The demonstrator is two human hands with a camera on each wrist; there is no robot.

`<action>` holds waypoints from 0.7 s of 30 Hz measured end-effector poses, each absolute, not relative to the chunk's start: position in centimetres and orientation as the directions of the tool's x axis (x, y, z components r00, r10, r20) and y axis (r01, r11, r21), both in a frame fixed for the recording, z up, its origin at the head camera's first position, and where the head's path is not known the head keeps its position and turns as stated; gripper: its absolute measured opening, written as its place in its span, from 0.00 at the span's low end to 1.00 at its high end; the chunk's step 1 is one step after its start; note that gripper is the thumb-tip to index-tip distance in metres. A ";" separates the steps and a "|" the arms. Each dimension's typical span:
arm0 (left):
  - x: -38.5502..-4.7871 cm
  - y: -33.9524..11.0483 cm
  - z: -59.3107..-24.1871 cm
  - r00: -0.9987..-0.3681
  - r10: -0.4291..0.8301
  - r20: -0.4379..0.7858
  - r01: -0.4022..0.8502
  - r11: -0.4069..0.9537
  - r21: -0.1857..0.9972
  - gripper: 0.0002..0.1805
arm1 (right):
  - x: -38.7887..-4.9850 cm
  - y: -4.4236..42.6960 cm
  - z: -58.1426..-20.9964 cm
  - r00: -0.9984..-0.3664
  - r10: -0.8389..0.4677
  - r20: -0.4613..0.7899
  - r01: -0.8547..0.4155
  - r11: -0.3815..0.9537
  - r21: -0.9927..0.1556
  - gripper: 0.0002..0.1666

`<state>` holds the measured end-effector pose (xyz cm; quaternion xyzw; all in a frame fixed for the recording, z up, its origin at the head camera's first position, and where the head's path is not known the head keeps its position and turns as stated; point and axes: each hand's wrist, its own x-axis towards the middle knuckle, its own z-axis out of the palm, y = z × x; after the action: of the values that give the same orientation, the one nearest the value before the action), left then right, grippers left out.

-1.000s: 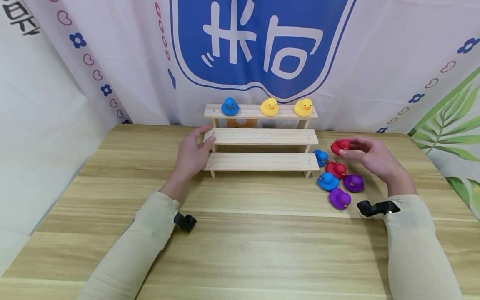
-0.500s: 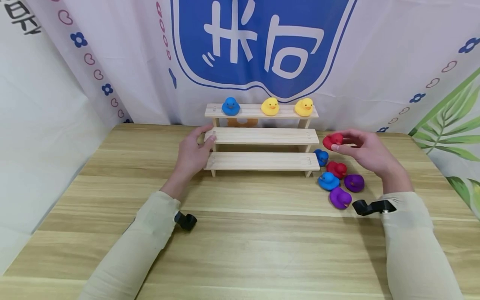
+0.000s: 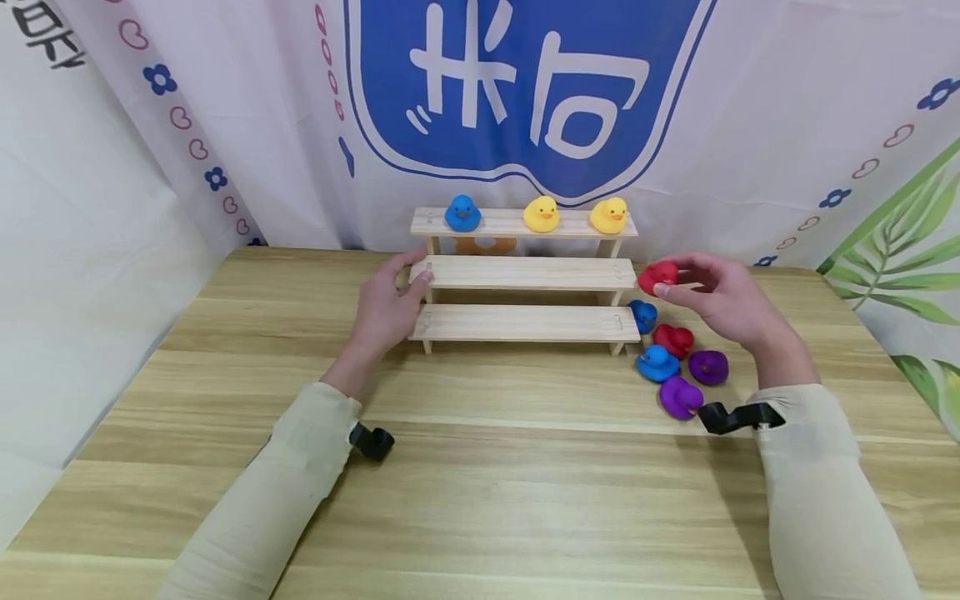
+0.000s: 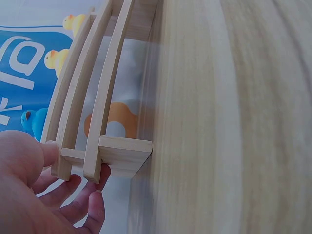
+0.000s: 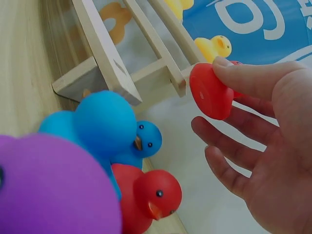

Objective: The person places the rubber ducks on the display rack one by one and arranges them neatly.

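A three-tier wooden shelf [image 3: 525, 323] stands on the table. My left hand [image 3: 386, 308] grips the left end of its middle tier; in the left wrist view the thumb [image 4: 50, 152] lies on one side of the board and fingers curl round the other. Between thumb and fingers, my right hand [image 3: 738, 304] pinches a red rubber duck [image 3: 657, 277], held in the air just right of the middle tier. Below it on the table are another red duck [image 3: 672, 340], two blue ducks [image 3: 657, 363] and two purple ducks [image 3: 681, 397].
On the top tier sit a blue duck [image 3: 462, 214] and two yellow ducks [image 3: 541, 214]. A printed curtain [image 3: 262, 100] hangs behind the table [image 3: 480, 500]. The loose ducks crowd the shelf's front right corner.
My right hand has carried the red duck left and slightly up, toward the right end of the middle tier. The left hand keeps its hold on the shelf.
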<state>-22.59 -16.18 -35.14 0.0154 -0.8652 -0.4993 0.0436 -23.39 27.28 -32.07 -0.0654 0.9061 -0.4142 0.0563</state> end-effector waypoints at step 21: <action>-22.6 -16.1 -35.0 -0.996 -0.076 0.053 0.006 0.509 0.861 0.27 | -22.6 22.5 -31.1 -0.968 -0.241 0.072 -0.209 0.613 -0.762 0.27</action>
<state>-22.59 -16.15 -35.03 0.0202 -0.8676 -0.4950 0.0418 -22.57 22.52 -31.12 -0.1253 0.8979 -0.4216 0.0185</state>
